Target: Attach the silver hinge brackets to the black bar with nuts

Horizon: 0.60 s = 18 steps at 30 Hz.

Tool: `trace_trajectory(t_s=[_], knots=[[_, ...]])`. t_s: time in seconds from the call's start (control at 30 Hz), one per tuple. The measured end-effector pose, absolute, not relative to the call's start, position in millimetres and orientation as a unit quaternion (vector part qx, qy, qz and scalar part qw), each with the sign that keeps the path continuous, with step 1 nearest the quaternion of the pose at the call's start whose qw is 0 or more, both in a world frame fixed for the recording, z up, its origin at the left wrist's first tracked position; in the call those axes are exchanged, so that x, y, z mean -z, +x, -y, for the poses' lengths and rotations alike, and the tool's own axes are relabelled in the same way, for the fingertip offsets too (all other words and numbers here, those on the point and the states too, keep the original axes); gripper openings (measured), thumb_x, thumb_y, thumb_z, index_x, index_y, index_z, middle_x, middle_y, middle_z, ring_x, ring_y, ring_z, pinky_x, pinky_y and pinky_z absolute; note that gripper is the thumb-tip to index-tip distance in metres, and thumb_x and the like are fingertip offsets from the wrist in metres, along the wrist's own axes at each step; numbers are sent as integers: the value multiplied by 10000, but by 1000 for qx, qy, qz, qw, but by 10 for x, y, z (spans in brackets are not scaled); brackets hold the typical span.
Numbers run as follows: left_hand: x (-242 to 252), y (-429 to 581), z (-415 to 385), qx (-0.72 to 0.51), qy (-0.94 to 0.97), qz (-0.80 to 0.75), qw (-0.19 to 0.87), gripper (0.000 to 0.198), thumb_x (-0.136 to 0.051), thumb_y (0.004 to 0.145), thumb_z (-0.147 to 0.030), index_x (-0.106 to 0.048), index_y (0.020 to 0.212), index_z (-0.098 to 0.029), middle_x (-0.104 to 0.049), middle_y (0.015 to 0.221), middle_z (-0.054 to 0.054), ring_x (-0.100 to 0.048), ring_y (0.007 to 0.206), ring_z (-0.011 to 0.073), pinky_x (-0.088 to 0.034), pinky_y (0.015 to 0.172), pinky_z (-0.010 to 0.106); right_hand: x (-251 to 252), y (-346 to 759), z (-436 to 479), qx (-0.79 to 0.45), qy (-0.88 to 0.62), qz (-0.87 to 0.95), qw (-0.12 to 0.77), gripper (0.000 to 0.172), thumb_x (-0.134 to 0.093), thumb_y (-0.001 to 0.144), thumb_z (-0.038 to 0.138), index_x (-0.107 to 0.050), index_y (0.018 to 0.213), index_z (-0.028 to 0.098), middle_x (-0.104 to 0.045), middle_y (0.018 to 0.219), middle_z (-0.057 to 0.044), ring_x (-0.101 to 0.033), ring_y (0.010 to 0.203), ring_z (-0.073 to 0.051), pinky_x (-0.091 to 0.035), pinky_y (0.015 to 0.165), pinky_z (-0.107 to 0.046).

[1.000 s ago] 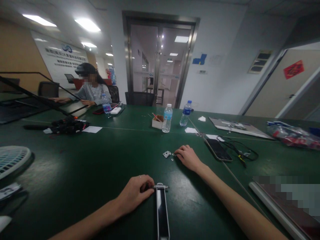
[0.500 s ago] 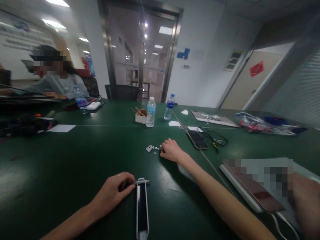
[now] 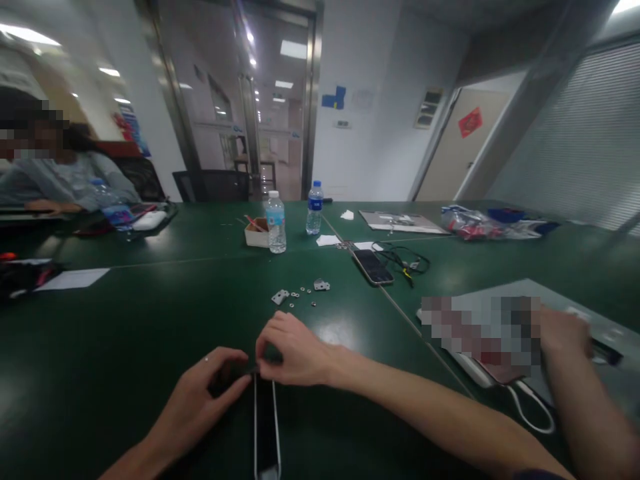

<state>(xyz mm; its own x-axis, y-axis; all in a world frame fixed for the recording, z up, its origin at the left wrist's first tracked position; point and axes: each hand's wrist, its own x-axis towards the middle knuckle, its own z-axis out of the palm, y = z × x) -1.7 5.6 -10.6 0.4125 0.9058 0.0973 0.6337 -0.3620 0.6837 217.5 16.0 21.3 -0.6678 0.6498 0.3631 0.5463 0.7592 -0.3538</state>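
Note:
My left hand [image 3: 203, 397] pinches a thin metal rod at the far end of a long, narrow, white-edged dark piece [image 3: 267, 427]; the fingers now hide most of the rod. My right hand [image 3: 295, 350] reaches in from the right, its thumb and forefinger pinched at that same end. What the right fingertips hold is too small and hidden to make out. Beyond the hands lie a small grey metal plate [image 3: 281, 297], a second plate [image 3: 321, 285] and several tiny rings, among them a nut-like ring [image 3: 313, 304].
A clear water bottle [image 3: 277, 230] stands beside a small box [image 3: 257, 235], with a blue-capped bottle [image 3: 314, 217] farther back. A phone [image 3: 373, 267] and black cable [image 3: 417, 260] lie right of centre. Another person's hand [image 3: 565, 333] is over a laptop [image 3: 505, 290] at right.
My right hand has come back from the small parts to meet my left hand at the narrow piece's end. The second plate now shows. The view has turned right.

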Motion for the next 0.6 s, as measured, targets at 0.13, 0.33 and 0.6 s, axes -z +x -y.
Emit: trace_trajectory(t_s=[0.13, 0.33, 0.6], knots=[[74, -17, 5, -291, 783, -460, 303, 221, -528, 838, -395, -664, 910, -237, -666, 847, 17, -595, 731, 195, -490, 646, 264, -114, 2073, -59, -125, -303, 910, 253, 60, -590, 802, 189, -591, 850, 154, -621, 803, -17, -510, 790, -140, -396, 740, -254], [100, -42, 9, -299, 792, -408, 341, 203, -522, 850, -362, -673, 878, -229, -678, 855, 19, -616, 785, 196, -501, 721, 281, -64, 2089, -59, -116, -282, 917, 256, 94, -532, 890, 217, -598, 914, 154, -646, 849, -35, -523, 805, -141, -398, 745, -264], [16, -23, -8, -266, 788, -397, 388, 172, -529, 854, -328, -653, 892, -214, -668, 924, 14, -612, 865, 197, -498, 782, 299, -15, 2076, -64, -48, -297, 911, 283, 112, -583, 886, 276, -618, 883, 169, -653, 843, -21, -516, 798, -150, -365, 686, -281]])
